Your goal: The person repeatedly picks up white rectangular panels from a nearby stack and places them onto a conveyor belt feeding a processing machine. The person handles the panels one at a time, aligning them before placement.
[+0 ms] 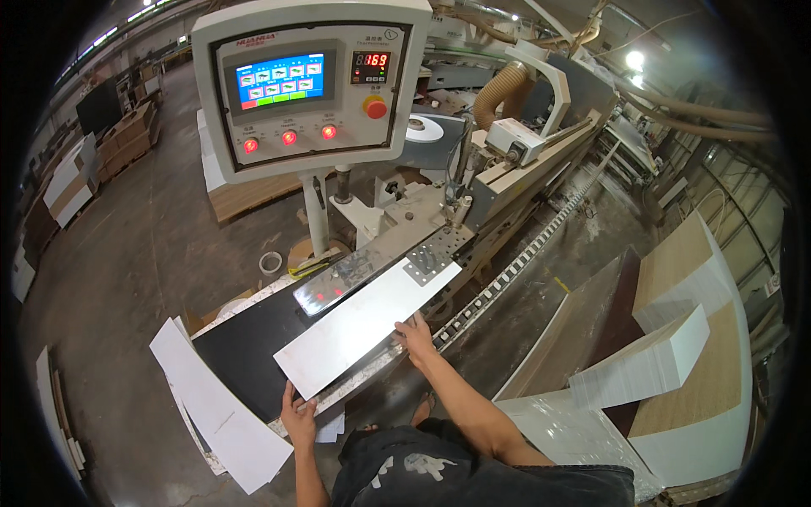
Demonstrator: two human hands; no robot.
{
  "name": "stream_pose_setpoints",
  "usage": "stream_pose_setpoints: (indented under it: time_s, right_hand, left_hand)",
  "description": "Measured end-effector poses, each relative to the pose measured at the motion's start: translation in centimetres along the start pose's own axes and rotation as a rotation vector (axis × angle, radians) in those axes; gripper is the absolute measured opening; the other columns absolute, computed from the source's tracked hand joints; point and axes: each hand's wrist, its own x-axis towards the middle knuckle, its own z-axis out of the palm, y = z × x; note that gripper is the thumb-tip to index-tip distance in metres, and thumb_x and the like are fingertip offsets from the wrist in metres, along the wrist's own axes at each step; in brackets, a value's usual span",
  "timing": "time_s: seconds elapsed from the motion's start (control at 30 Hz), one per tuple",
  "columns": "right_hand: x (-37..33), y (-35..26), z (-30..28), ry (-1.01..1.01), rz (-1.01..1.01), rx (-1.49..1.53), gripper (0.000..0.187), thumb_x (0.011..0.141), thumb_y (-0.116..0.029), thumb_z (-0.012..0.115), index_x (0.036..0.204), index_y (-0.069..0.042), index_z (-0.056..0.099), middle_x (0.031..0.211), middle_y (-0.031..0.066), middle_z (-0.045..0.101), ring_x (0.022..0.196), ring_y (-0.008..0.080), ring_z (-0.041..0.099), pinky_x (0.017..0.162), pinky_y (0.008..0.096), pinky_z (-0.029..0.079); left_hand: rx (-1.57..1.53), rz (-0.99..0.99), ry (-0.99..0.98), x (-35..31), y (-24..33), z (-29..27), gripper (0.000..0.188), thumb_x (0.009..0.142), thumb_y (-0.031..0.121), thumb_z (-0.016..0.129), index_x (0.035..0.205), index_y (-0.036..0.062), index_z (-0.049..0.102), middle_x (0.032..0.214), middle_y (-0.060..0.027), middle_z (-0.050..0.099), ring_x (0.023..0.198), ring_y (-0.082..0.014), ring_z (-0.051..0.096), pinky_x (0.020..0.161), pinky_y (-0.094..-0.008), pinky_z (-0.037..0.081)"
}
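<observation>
A long white panel (359,328) lies slantwise on the machine's infeed table, its far end at the metal plate with holes (429,264). At the panel's near left corner is my left hand (298,416), thumb and fingers on the edge. My right hand (414,340) grips the long side closest to me, around its middle; part of the fingers is hidden. Beneath the panel, the black table surface (241,351) shows to the left. A shiny metal plate (325,291) runs along the panel's far side.
A control box (312,84) with a screen and lit red buttons stands above the table. White boards (224,414) lie at the left end. On the right are a stack of white strips (646,363) and wood-grain boards (688,287). A roller track (524,262) leads away along the machine.
</observation>
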Motion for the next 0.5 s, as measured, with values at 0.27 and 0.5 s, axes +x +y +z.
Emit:
stream_pose_setpoints:
  time_s: [0.27, 0.5]
  right_hand:
    - [5.0, 3.3, -5.1, 0.021, -0.287, -0.394, 0.084, 0.096, -0.011, 0.069, 0.162, 0.009, 0.021, 0.173, 0.0274, -0.009, 0.162, 0.0358, -0.004, 0.129, 0.0401, 0.012]
    - [8.5, -0.9, -10.1, 0.033, -0.362, -0.535, 0.073, 0.093, -0.006, 0.068, 0.158, 0.004, 0.036, 0.171, 0.0335, -0.005, 0.160, 0.0437, -0.005, 0.129, 0.0441, 0.013]
  left_hand:
    - [0.402, 0.076, 0.124, 1.3, 0.0, 2.1, 0.056, 0.087, -0.004, 0.075, 0.141, -0.0021, 0.060, 0.140, -0.0182, 0.063, 0.115, -0.0241, 0.066, 0.088, -0.0336, 0.055]
    - [0.786, 0.444, 0.075, 2.6, 1.5, 9.5, 0.051, 0.088, 0.005, 0.076, 0.137, 0.0026, 0.061, 0.150, -0.0218, 0.055, 0.134, -0.0416, 0.053, 0.111, -0.0495, 0.042]
